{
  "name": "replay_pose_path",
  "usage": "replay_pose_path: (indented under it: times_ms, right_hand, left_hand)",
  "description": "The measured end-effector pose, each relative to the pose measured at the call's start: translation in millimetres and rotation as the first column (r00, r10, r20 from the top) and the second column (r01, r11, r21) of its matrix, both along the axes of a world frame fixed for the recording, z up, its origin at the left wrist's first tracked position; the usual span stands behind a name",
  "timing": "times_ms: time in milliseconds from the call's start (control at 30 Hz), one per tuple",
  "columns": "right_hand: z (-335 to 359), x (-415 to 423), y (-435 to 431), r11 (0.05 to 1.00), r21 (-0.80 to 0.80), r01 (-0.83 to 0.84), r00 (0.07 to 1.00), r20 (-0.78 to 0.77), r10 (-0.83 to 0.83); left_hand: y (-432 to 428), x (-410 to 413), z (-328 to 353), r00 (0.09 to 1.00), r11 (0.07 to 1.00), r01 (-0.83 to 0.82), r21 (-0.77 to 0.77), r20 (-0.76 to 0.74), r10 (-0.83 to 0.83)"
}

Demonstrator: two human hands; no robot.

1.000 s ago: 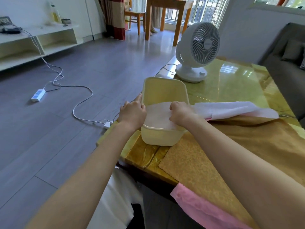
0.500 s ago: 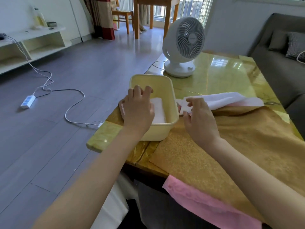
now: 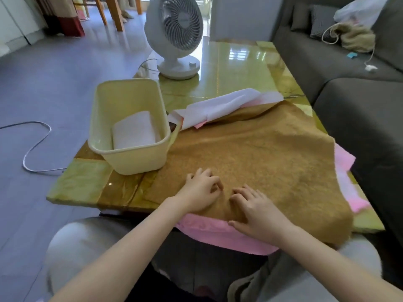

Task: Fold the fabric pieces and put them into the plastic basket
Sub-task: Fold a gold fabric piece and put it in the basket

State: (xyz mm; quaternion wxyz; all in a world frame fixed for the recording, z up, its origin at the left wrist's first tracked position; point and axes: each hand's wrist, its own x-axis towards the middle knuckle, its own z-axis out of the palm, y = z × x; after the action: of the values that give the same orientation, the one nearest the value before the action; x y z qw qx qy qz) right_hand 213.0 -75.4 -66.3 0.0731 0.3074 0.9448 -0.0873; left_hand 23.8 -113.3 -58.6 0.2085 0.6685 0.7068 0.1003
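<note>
The golden-brown fabric [image 3: 261,160] lies spread over the near half of the table, with its near edge at your hands. A pink fabric [image 3: 207,229] lies under it and shows along the near edge and at the right side. Your left hand [image 3: 200,192] rests on the brown cloth with its fingers curled down, but you cannot tell whether they pinch any of it. Your right hand [image 3: 257,212] lies just beside it, fingers spread and lightly bent, pressing the cloth and gripping nothing. One folded white piece [image 3: 134,130] sits in the plastic basket [image 3: 135,162], which stands at the table's left edge against the brown fabric's border. A crumpled white fabric [image 3: 229,105] lies along the cloth's far edge. Beyond it the glossy green table [image 3: 235,68] runs back to a white fan [image 3: 176,35] at the far left. A grey sofa [image 3: 349,68] runs close along the right. The grey floor [image 3: 54,83] opens wide to the left, with a white cable [image 3: 37,144] looping on it.
</note>
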Motion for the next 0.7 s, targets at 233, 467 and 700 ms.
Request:
replay_pose_path:
  times_ms: [233,467,700]
  right_hand:
    - [2.1,6.5,3.5,0.999,-0.047,-0.011,0.997,-0.079,0.008]
    - [14.5,17.8,7.1,0.97,-0.091,0.225,0.917,-0.316,-0.243]
    - [20.3,52.3,11.8,0.891,-0.001,0.454,0.827,-0.373,-0.422]
  left_hand:
    - [-4.1,-2.7,0.5,1.0,1.0,-0.023,-0.014,0.001,0.023]
    - [-16.6,8.8,11.2,0.995,0.986,0.063,-0.152,0.081,-0.052]
    - [-22.4,12.6,14.3,0.997,0.996,-0.066,0.06,-0.031,0.068]
